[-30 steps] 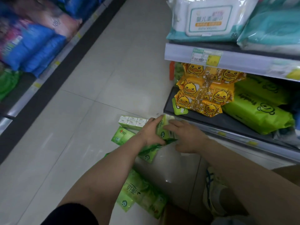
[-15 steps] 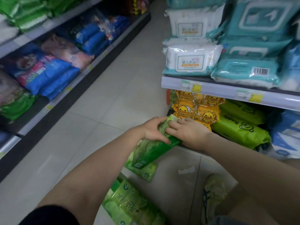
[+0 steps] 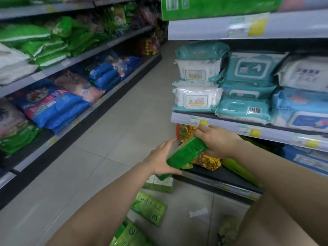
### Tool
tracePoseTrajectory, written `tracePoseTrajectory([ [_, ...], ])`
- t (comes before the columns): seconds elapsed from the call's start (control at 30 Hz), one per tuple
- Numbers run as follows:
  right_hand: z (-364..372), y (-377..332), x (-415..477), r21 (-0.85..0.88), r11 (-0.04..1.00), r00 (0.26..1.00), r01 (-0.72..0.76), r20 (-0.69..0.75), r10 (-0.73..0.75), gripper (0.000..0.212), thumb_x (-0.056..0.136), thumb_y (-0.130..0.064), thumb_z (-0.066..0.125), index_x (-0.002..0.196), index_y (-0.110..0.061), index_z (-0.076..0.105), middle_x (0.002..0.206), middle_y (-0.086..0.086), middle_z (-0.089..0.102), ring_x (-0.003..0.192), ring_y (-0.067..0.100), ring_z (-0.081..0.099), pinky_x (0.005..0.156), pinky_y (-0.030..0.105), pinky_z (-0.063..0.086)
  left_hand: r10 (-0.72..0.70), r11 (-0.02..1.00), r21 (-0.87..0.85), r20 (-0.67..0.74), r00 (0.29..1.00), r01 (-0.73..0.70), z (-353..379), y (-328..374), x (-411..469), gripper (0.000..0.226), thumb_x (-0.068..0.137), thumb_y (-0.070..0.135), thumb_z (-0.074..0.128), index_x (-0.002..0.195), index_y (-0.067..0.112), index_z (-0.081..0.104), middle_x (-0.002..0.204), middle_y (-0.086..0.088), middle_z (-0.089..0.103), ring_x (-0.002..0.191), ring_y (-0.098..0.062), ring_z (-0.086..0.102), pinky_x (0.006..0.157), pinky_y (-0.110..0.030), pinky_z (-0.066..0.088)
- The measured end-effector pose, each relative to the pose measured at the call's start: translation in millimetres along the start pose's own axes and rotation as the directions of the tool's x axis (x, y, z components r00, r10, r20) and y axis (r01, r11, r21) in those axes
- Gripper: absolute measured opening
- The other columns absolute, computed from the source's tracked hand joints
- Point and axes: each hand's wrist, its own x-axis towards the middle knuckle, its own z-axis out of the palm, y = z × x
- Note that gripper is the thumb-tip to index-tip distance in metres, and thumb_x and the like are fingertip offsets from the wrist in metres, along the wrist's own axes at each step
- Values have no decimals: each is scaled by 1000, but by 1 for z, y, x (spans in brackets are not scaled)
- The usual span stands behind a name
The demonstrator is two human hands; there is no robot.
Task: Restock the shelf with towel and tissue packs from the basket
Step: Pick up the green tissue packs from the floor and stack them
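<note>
**Item:** green plastic-wrapped tissue pack (image 3: 186,154).

**Location:** in the air and tilted, just in front of the dark bottom shelf (image 3: 218,174), above the yellow duck-print packs (image 3: 208,162).

**Hold:** I see it carried between both hands. The left hand (image 3: 162,158) is cupped round the near end with its thumb beneath. The right hand (image 3: 217,141) is clamped over the far end.

**Change:** a second ago this pack was low, close to the floor. It has since been lifted and swung toward the shelf mouth.

**Reading:** I judge the pick-up finished and the placing under way.

**Outstanding:** more green tissue packs (image 3: 149,208) and a white-and-green boxed multipack (image 3: 159,184) lie on the tiled floor (image 3: 110,139), not yet shelved. I can see no basket.
</note>
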Motion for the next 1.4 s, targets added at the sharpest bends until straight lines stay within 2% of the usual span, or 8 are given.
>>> tracePoseTrajectory([
  [0.13,-28,13,-10,36,996,993,-78,-83,81,47,85,-36,60,124,-15,46,114,6,48,94,28,60,70,35,49,45,990,137,-77,996,-34,-16,-3,0,111,63,55,79,149,27,13,149,-1,31,132,-23,38,108,-44,36],
  [0.23,-47,22,-17,101,987,977,-123,-161,138,47,84,-36,62,122,-14,47,112,7,50,92,28,60,71,37,50,72,977,211,-222,972,-24,-37,-1,3,79,75,46,71,139,22,30,135,-2,43,119,-23,48,98,-39,42],
  [0.5,-95,40,-27,229,964,914,-136,-347,211,54,81,-37,70,123,-11,47,113,10,55,94,31,59,74,36,46,382,858,502,-486,786,-107,-100,9,4,47,87,51,35,122,19,35,104,-7,58,91,-26,60,69,-33,33],
  [0.7,-136,46,-29,-26,987,841,-159,-527,121,67,80,-36,71,137,-16,42,118,9,58,106,32,53,84,40,43,450,837,539,-582,677,-93,-160,30,4,48,88,43,34,128,18,29,123,-11,52,108,-28,51,82,-45,42],
  [0.87,-168,49,-20,-223,953,771,-207,-637,19,76,69,-49,75,129,-9,51,119,10,56,106,32,53,85,46,42,510,807,590,-673,536,-28,-214,52,6,51,86,30,44,133,13,31,124,-13,46,111,-24,37,86,-46,34],
  [1.0,-191,46,-12,-321,928,711,-191,-697,-95,70,69,-46,77,125,-10,54,105,8,61,93,31,59,78,42,43,655,694,718,-604,455,-46,-253,64,2,48,84,29,39,129,14,34,120,-8,36,107,-26,39,87,-40,23],
  [1.17,-201,40,-7,-514,848,682,-131,-668,-299,46,74,-30,70,114,-11,59,88,11,59,75,31,57,69,40,43,705,632,773,-546,452,-52,-280,67,-3,40,85,29,40,123,17,37,119,-8,37,105,-26,40,87,-42,24],
  [1.4,-223,37,5,-500,854,622,-145,-717,-315,35,67,-16,67,101,-9,61,89,16,58,75,32,53,62,38,40,711,655,754,-594,375,-47,-293,64,-9,36,86,29,40,118,14,35,120,-9,35,106,-28,41,85,-43,28],
])
